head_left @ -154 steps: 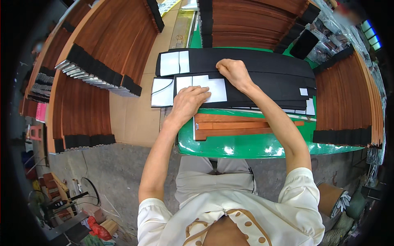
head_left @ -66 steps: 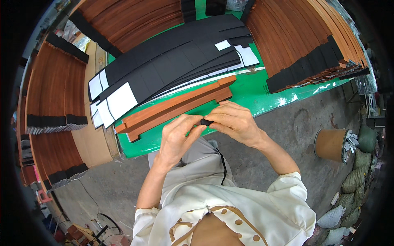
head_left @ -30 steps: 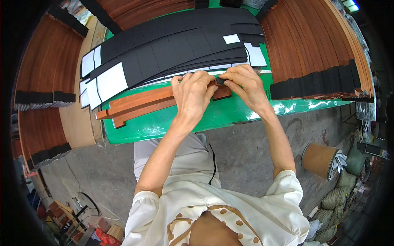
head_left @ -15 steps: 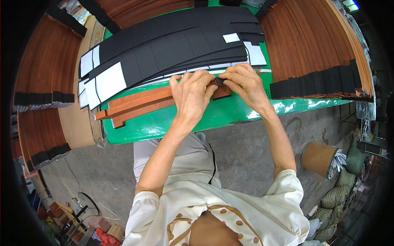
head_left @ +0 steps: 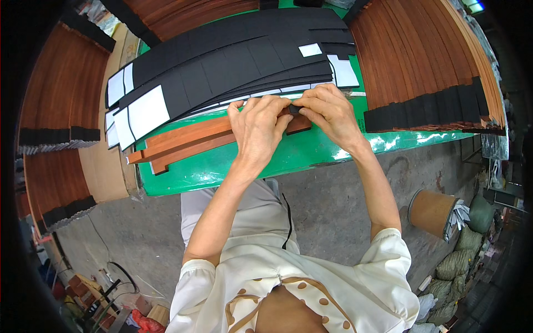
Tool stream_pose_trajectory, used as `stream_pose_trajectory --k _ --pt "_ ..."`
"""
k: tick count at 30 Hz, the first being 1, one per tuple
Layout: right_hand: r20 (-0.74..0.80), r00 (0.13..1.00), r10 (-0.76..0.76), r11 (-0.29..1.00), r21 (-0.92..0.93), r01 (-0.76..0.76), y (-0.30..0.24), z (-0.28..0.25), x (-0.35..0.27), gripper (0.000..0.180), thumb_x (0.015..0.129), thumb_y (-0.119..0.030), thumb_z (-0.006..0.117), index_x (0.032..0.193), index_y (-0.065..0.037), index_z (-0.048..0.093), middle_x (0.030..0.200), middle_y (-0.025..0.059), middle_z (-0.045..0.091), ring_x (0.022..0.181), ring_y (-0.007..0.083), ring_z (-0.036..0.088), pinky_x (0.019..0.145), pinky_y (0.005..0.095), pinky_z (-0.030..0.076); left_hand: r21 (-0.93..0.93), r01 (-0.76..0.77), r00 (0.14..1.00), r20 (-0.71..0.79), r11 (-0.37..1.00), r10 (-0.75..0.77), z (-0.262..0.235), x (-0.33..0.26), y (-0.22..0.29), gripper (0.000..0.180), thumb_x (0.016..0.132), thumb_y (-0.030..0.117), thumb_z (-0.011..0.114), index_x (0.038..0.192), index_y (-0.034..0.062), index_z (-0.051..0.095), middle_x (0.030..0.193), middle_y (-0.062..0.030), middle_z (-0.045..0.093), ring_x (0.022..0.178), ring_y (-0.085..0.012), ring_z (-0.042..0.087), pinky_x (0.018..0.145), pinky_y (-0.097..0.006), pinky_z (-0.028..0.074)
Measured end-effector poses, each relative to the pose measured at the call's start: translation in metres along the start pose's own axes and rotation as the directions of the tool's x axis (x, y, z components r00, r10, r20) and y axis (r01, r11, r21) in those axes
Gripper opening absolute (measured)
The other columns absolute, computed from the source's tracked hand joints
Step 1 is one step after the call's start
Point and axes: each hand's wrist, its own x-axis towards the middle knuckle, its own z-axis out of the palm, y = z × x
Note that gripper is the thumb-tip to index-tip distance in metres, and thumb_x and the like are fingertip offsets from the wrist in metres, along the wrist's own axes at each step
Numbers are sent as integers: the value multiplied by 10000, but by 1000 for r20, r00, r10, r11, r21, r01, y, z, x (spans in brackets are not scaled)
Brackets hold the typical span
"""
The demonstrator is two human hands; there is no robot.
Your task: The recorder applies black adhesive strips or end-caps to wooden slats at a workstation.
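Note:
A reddish-brown wooden strip (head_left: 189, 135) lies slanted on the green table, resting over a second brown wooden piece (head_left: 194, 151) with a short foot at its left end. My left hand (head_left: 257, 132) is closed round the strip near its right end, thumb on the near side. My right hand (head_left: 332, 117) pinches a small black pad (head_left: 294, 109) at that end, between thumb and forefinger. The fingertips of both hands nearly meet at the pad. My fingers hide most of the strip's right end. Just beyond lie black sheets (head_left: 233, 61) scored into strips, with white backing showing.
Stacked brown slats with black-wrapped ends stand at the right (head_left: 422, 61) and in a pile at the left (head_left: 64, 83). The table's front edge (head_left: 233, 187) runs close to me. On the floor at the right sit a brown drum (head_left: 430, 212) and several sacks (head_left: 452, 265).
My right hand has shifted slightly left and up, and the black pad now looks bent over the strip's end. My left hand keeps almost the same place.

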Motion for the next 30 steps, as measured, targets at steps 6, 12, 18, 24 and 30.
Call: stream_pose_trajectory --k 6,12,18,24,30 --pt "-3 1000 -24 999 -23 24 1 0 0 192 708 -82 687 900 -74 683 886 1 620 873 200 548 742 321 469 -9 -5 1000 30 1000 5 -2 1 1 182 723 188 725 879 102 687 827 29 661 788 -152 574 820 -359 317" --pt "-31 998 63 992 108 -59 13 -6 -7 233 728 -87 687 959 -59 680 970 31 638 950 213 562 793 326 470 -1 6 999 34 1000 -6 -1 0 3 161 736 195 717 861 97 691 810 25 664 773 -151 582 819 -359 318" --pt "-2 967 256 935 253 -247 16 -9 -23 225 768 -94 688 989 -52 680 1017 78 642 962 217 582 828 318 465 12 2 1000 23 1000 -3 -5 1 8 146 739 179 709 855 91 691 804 8 668 767 -153 589 815 -361 319" --pt "14 954 298 922 253 -292 13 -4 -20 191 788 -98 674 971 -42 674 1005 79 641 950 224 592 817 319 471 18 -77 997 -17 997 77 1 4 4 167 722 140 697 885 108 682 764 14 631 720 -155 564 764 -346 337" --pt "-67 810 583 720 505 -477 -16 38 -20 321 882 -161 579 1169 -21 546 1046 122 636 989 211 597 853 317 455 199 -293 941 -113 935 319 14 -4 -9 217 690 153 627 903 183 657 721 30 515 662 -156 508 636 -337 366"
